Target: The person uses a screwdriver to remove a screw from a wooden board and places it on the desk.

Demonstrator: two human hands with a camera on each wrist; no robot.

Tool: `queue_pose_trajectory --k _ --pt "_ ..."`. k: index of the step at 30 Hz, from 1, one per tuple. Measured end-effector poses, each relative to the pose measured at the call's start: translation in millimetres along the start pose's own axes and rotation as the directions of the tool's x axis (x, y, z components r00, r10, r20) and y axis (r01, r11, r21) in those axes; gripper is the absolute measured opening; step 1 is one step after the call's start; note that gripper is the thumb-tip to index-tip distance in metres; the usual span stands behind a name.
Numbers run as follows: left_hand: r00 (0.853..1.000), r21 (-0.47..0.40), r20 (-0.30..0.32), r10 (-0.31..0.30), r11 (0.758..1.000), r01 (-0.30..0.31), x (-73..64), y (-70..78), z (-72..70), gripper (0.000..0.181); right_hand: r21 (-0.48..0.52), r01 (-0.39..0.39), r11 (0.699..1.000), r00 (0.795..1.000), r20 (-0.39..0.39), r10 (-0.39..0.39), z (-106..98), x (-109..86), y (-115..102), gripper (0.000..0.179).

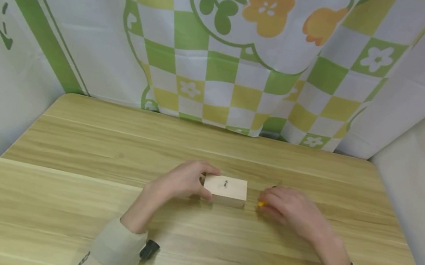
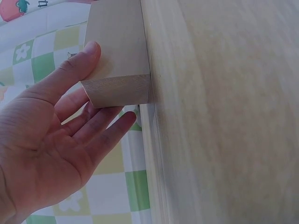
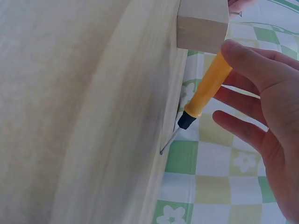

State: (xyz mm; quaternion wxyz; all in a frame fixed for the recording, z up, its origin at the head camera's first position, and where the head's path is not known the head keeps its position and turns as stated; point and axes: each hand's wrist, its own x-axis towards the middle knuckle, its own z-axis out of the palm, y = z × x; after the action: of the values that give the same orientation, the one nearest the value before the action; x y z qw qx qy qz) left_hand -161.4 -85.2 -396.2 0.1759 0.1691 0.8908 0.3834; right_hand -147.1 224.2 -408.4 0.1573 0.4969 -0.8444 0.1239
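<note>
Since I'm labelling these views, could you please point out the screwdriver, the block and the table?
Screwdriver (image 3: pixel 209 87): right wrist view, on its yellow handle.
Block (image 1: pixel 233 191): head view, on its pale top face.
Table (image 1: pixel 228 250): head view, on its bare top.

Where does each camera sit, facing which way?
Head: on the head, facing forward and down at the pale rectangular wooden block; left hand, right hand and light sleeves show.
Left wrist: worn there, facing the left hand gripping the block.
Right wrist: worn there, facing the right hand holding a yellow-handled screwdriver with black collar.
Both wrist views share the block.
</note>
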Motion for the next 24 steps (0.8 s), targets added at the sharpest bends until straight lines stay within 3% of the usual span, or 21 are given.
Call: queue_pose_trajectory --k 5,9,14,24 --pt "1.0 0.004 0.003 0.005 1.0 -0.005 0.2 0.0 -0.8 0.064 -0.004 -0.006 1.0 0.999 -0.044 0.006 -3.1 0.0 2.2 0.03" --pt "1.0 0.012 -0.002 0.015 1.0 -0.015 0.1 -0.4 -1.1 0.064 -0.002 -0.003 1.0 0.996 -0.089 0.003 -5.2 0.7 4.8 0.015" --pt "1.0 0.01 -0.005 0.01 1.0 -0.01 -1.1 -0.6 -1.4 0.065 -0.046 0.013 0.999 0.989 -0.148 -0.02 -7.8 2.8 6.1 0.043" --pt "1.0 0.001 -0.01 -0.009 1.0 0.009 -0.4 -1.1 -0.4 0.065 -0.117 0.076 0.99 0.933 -0.343 -0.112 -18.7 16.8 5.3 0.034"
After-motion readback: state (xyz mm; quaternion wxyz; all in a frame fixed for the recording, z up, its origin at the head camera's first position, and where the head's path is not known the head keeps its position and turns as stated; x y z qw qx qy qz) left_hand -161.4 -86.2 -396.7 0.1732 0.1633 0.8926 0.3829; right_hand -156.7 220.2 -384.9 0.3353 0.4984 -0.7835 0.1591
